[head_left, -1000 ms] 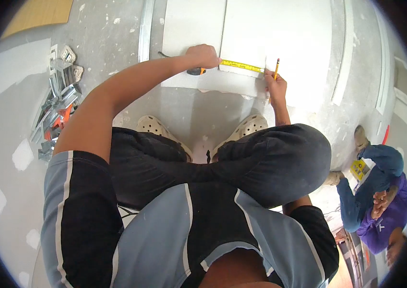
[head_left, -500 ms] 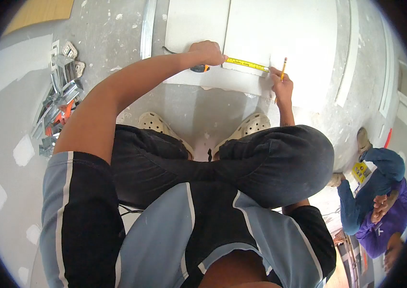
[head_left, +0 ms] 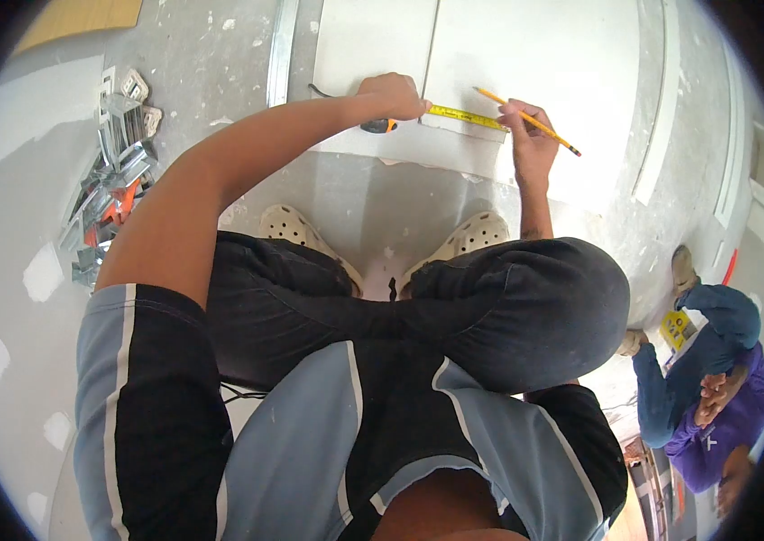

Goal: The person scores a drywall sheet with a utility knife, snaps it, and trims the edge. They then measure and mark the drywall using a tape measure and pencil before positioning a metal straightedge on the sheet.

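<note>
A white board (head_left: pixel 544 54) lies on the floor in front of my feet, with a dark line running away from me across it. Over its near part stretches a yellow tape measure blade (head_left: pixel 465 114). My left hand (head_left: pixel 393 96) is closed on the blade's left end, beside the line. Just below that hand lies a black and orange tool (head_left: pixel 378 125). At the blade's right end, my right hand (head_left: pixel 533 135) pinches a yellow pencil (head_left: pixel 566 144), its tip pointing up and left over the board.
Metal scraps (head_left: pixel 120 153) are piled at the left, near a metal stud (head_left: pixel 281 54). White strips (head_left: pixel 657 108) lie to the right. Another person in a purple top (head_left: pixel 734 415) sits at the lower right. My shoes (head_left: pixel 468 239) are just before the board.
The pencil has turned from nearly upright to slanting, its tip now up and left. My right hand's fingers have shifted around it. My left hand has hardly moved.
</note>
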`<action>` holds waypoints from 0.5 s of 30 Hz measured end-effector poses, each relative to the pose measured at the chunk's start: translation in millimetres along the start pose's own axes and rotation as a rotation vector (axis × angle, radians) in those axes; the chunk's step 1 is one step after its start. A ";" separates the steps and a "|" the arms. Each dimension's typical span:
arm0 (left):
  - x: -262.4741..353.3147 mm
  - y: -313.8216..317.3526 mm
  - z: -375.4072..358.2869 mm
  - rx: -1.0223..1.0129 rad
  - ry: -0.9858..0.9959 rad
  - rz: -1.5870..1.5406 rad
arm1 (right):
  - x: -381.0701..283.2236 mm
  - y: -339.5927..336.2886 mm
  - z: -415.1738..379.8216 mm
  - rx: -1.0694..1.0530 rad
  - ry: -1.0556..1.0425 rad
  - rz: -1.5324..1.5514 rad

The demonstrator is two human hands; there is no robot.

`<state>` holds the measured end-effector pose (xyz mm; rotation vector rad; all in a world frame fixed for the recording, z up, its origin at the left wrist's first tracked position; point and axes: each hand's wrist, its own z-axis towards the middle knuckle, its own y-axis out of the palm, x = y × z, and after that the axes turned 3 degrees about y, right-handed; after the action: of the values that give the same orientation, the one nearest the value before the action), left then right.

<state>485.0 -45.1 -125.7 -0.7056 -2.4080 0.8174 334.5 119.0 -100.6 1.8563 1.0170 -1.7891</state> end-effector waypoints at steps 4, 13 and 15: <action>-3.8 1.6 3.7 0.027 0.044 0.026 | 31.7 17.3 -4.2 -0.105 0.084 -0.021; -1.2 3.6 4.0 -0.017 0.028 0.046 | 32.3 -1.2 3.0 0.173 -0.067 -0.065; -2.4 2.8 3.3 0.014 0.040 0.059 | 31.2 -6.7 -1.4 0.201 -0.008 -0.033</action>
<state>485.7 -46.0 -130.6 -0.7828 -2.3533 0.8354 328.6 132.1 -129.2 1.9567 0.8981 -1.9799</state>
